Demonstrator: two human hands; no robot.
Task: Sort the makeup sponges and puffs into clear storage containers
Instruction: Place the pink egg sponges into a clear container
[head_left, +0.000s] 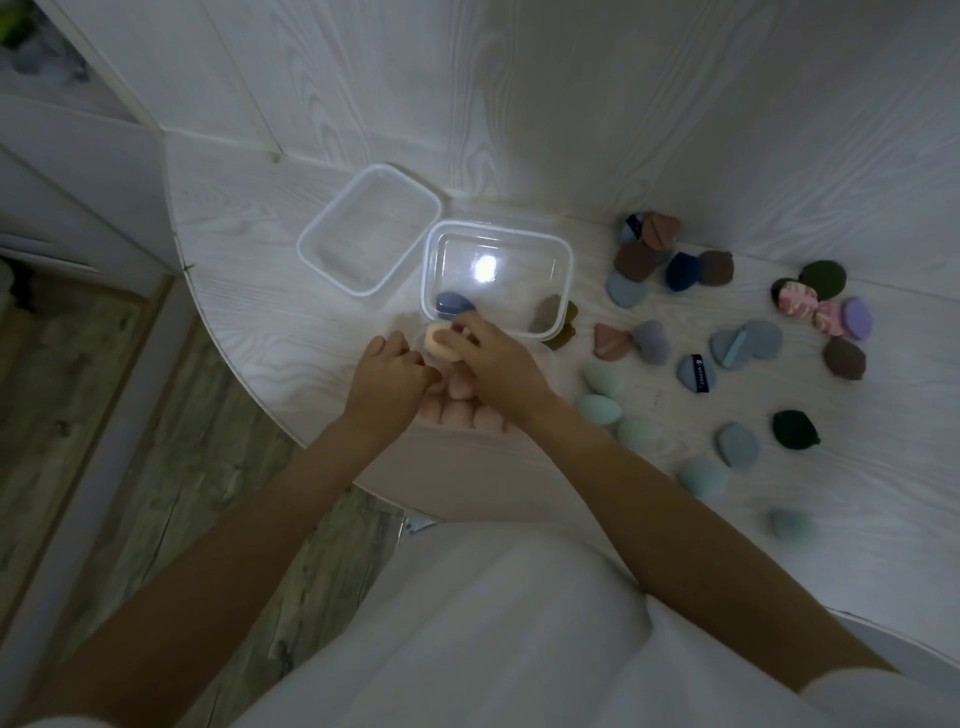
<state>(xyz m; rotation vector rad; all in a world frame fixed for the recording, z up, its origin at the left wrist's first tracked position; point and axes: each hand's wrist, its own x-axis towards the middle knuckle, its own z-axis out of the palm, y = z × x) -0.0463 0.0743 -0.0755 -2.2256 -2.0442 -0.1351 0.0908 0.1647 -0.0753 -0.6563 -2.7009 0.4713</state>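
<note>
My right hand (493, 364) pinches a peach makeup sponge (439, 347) at the near left corner of a clear container (563, 260). That container holds a blue puff (453, 304) and a brown puff (545, 314). My left hand (387, 379) is curled beside the right one, over the left edge of a nearer clear container (540, 351). Several pink sponges (457, 410) lie in that one, partly hidden by both hands. Whether the left fingers grip anything is hidden. Further back and to the left, a third clear container (311, 244) stands empty.
Loose puffs (649, 249) in brown, blue, grey, purple and green lie scattered over the right of the white round table (249, 291). Mint green sponges (600, 408) sit just right of my right wrist. A white wall stands close behind; the table's curved edge and the floor are at left.
</note>
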